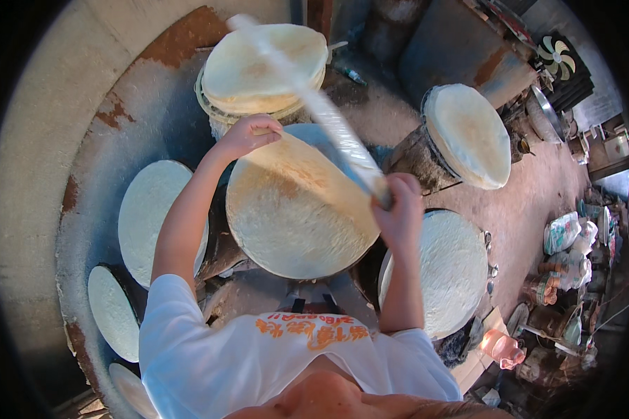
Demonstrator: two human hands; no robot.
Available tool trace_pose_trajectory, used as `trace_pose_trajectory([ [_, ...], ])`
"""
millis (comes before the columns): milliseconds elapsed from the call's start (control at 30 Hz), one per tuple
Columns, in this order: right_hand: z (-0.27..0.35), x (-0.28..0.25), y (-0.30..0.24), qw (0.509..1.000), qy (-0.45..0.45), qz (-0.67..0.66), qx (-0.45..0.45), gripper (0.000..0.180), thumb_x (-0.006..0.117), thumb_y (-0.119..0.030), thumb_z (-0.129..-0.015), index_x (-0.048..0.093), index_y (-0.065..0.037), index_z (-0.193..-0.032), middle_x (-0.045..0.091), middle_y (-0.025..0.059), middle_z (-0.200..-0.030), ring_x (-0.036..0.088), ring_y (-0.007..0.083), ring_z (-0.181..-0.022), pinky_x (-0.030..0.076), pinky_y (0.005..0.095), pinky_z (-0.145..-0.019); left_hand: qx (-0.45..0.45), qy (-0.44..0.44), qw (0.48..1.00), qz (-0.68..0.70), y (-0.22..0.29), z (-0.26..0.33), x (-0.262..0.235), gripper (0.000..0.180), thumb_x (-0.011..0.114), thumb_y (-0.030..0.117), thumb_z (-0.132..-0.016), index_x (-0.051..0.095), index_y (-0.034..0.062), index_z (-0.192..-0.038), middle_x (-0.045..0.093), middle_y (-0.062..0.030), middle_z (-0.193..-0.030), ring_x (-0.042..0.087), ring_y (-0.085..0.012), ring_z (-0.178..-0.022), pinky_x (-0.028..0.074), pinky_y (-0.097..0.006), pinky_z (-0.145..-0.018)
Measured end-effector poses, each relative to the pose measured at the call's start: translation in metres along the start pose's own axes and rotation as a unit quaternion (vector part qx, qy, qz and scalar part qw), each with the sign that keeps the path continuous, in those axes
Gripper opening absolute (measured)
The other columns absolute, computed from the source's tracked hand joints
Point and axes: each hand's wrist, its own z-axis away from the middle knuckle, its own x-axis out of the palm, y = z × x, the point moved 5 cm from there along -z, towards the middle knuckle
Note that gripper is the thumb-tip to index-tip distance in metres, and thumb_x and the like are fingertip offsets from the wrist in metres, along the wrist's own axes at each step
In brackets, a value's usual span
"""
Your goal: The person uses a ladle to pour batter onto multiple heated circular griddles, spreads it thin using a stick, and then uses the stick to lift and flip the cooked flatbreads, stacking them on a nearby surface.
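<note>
The right hand (pixel 398 209) is clenched on a long pale stick (pixel 314 105) slanting away over the big round flatbread (pixel 293 209), whose far edge the left hand (pixel 248 136) pinches, so lifting it cleanly probably means keeping the stick low beneath it.

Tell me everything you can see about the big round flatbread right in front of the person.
The big round flatbread is a thin, wide disc, pale cream with tan toasted patches and a floury look. It lies flat on a round griddle, covering nearly all of it. The left hand grips its far edge, which looks slightly lifted. A long pale stick, held in the right hand, crosses above its right side, blurred.
</note>
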Motion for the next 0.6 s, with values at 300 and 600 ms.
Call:
trace_pose_trajectory([
  [300,0.105,-0.005,0.064,0.922,-0.033,-0.269,0.278,0.042,0.065,0.008,-0.071,0.053,0.001,-0.110,0.053,0.0028,-0.090,0.064,0.0120,-0.068,0.045,0.0201,-0.048,0.151,0.036,0.941,-0.302,0.160,0.063,0.032,0.005,0.064,0.012,-0.080,0.062,0.0076,-0.082,0.065,-0.0027,-0.084,0.061,-0.0220,-0.084,0.038,-0.044,-0.096],
  [600,0.128,-0.025,0.042,0.898,0.067,-0.350,0.259,0.048,0.058,0.011,-0.074,0.051,0.004,-0.121,0.043,-0.0039,-0.069,0.062,0.0085,-0.066,0.054,0.0236,-0.065,0.229,0.053,0.919,-0.316,0.229,0.129,0.066,0.017,0.068,-0.003,-0.067,0.062,0.0024,-0.081,0.065,-0.0088,-0.086,0.063,-0.0256,-0.077,0.051,-0.036,-0.069],
])
